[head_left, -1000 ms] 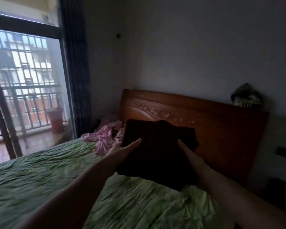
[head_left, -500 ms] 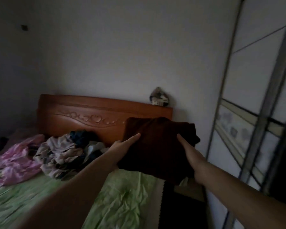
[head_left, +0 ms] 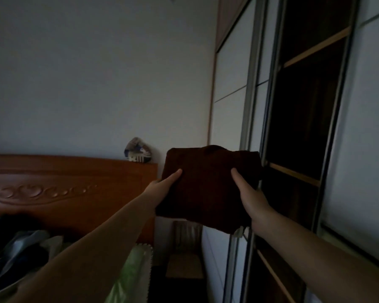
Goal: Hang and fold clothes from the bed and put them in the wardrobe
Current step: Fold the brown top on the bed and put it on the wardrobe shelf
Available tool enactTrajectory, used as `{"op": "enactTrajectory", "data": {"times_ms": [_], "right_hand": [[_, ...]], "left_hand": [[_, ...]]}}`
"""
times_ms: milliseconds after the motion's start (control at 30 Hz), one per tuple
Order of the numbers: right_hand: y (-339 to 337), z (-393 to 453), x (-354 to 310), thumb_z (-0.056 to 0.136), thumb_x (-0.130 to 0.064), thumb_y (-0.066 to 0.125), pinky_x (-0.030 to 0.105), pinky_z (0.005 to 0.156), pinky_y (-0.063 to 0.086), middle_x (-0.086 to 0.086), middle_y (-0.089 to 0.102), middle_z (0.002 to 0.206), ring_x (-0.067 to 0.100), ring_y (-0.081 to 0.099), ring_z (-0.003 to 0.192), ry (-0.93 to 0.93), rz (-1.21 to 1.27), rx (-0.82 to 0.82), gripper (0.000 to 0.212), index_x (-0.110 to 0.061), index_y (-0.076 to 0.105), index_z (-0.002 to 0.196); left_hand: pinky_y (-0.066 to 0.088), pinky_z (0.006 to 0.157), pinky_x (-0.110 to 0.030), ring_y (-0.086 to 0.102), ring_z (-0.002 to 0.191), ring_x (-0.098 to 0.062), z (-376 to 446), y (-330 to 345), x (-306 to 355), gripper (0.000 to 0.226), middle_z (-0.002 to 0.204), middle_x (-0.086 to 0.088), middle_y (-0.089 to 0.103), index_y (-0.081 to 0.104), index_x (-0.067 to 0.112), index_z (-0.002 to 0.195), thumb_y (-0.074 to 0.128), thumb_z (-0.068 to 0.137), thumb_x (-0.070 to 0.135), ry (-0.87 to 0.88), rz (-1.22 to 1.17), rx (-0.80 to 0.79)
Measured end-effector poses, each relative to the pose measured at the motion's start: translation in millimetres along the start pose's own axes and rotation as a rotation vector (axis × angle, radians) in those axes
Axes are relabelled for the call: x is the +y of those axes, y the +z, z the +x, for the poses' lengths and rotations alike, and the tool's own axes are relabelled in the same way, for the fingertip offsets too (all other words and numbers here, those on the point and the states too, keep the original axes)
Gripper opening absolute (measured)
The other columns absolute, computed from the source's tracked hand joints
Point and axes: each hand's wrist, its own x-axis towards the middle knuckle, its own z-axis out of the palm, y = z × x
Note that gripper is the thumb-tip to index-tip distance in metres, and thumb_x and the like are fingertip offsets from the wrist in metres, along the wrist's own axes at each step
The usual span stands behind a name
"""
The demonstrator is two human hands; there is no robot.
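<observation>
A folded dark brown garment [head_left: 208, 184] is held up in the air between both hands, in front of the wardrobe's open section [head_left: 302, 119]. My left hand [head_left: 162, 189] grips its left edge, thumb on top and fingers hidden beneath. On the garment's right side, my right hand [head_left: 247, 193] holds it the same way. The far right corner of the garment is level with a wooden shelf edge [head_left: 293, 174] inside the dark wardrobe. A pile of unfolded clothes [head_left: 18, 252] lies on the bed at the lower left.
White sliding wardrobe doors [head_left: 230, 88] with metal frames flank the opening on both sides. The wooden headboard [head_left: 70, 184] stands at left with a small ornament [head_left: 137, 151] on top. A low bedside stand [head_left: 184, 265] sits between bed and wardrobe. Green bedding [head_left: 129, 274] shows below my left arm.
The view has swung right from the bed and balcony window to the wardrobe. Both hands carried the folded garment along and raised it toward the open shelves.
</observation>
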Motion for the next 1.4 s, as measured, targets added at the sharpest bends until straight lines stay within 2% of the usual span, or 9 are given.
{"op": "enactTrajectory", "data": {"times_ms": [100,233,300,433,667,800,967,1133,1400], "right_hand": [[-22.2,3.6,-11.5,0.07,-0.066,0.068,0.036,0.096,0.046,0.002,0.052,0.136,0.02,0.057,0.107,-0.094,0.013,0.068,0.094,-0.024,0.035,0.147],[-44.4,10.0,-14.9,0.069,-0.069,0.067,0.045,0.106,0.04,0.003,0.048,0.141,0.025,0.051,0.121,-0.125,0.02,0.129,0.099,-0.025,0.029,0.149],[-50.8,17.0,-17.0,0.072,-0.067,0.065,0.043,0.105,0.04,0.003,0.047,0.142,0.026,0.05,0.123,-0.127,0.014,0.148,0.095,-0.024,0.028,0.149],[-58.2,44.0,-20.2,0.073,-0.067,0.064,0.042,0.103,0.04,0.001,0.047,0.142,0.024,0.049,0.124,-0.155,-0.033,0.212,0.092,-0.027,0.029,0.149],[-61.5,87.3,-17.9,0.071,-0.074,0.06,0.042,0.103,0.043,-0.004,0.049,0.139,0.021,0.051,0.12,-0.189,-0.083,0.426,0.089,-0.036,0.032,0.146],[-76.1,96.4,-27.4,0.072,-0.074,0.059,0.045,0.105,0.041,-0.003,0.048,0.139,0.023,0.05,0.122,-0.2,-0.108,0.562,0.089,-0.036,0.03,0.147],[-95.1,89.9,-48.6,0.071,-0.077,0.055,0.044,0.105,0.04,0.0,0.05,0.137,0.024,0.052,0.117,-0.183,-0.135,0.616,0.089,-0.034,0.034,0.146],[-96.0,80.3,-55.6,0.078,-0.073,0.05,0.037,0.093,0.041,0.004,0.053,0.134,0.019,0.052,0.095,-0.172,-0.081,0.671,0.081,-0.027,0.038,0.145],[-108.9,91.5,-67.8,0.076,-0.072,0.054,0.039,0.095,0.047,0.003,0.06,0.125,0.023,0.059,0.106,-0.263,-0.041,0.9,0.076,-0.03,0.048,0.138]], "left_hand": [[0.054,0.08,-0.041,0.066,0.087,-0.032,9.8,31.0,9.7,0.082,0.1,-0.013,0.066,0.053,0.004,0.126,0.08,0.065,0.051,0.004,-0.039,-0.037],[0.053,0.07,-0.036,0.066,0.085,-0.028,21.1,59.8,15.8,0.07,0.098,-0.01,0.066,0.057,0.006,0.12,0.076,0.071,0.053,0.035,-0.005,-0.075],[0.054,0.067,-0.034,0.066,0.081,-0.025,33.8,70.3,18.1,0.061,0.092,-0.007,0.066,0.06,0.008,0.113,0.074,0.074,0.052,0.081,0.028,-0.085],[0.055,0.087,-0.041,0.068,0.091,-0.029,73.9,89.4,16.2,0.062,0.1,-0.009,0.069,0.06,0.009,0.114,0.073,0.074,0.054,0.118,0.028,-0.191],[0.054,0.068,-0.028,0.068,0.082,-0.021,157.0,133.7,14.3,0.044,0.089,-0.002,0.069,0.061,0.014,0.107,0.07,0.08,0.048,0.172,-0.017,-0.385],[0.055,0.084,-0.035,0.069,0.091,-0.024,176.9,169.2,15.0,0.056,0.101,-0.006,0.071,0.063,0.009,0.118,0.071,0.079,0.048,0.198,-0.051,-0.499],[0.055,0.084,-0.035,0.069,0.092,-0.023,174.6,204.8,32.1,0.061,0.106,-0.007,0.07,0.058,0.01,0.127,0.07,0.08,0.047,0.251,-0.083,-0.591],[0.054,0.088,-0.038,0.068,0.097,-0.026,180.2,227.9,45.3,0.065,0.111,-0.01,0.068,0.055,0.011,0.13,0.071,0.078,0.048,0.232,-0.055,-0.722],[0.055,0.085,-0.035,0.069,0.095,-0.026,210.8,288.6,67.4,0.063,0.112,-0.009,0.069,0.057,0.015,0.128,0.069,0.079,0.052,0.257,0.003,-1.031]]}}
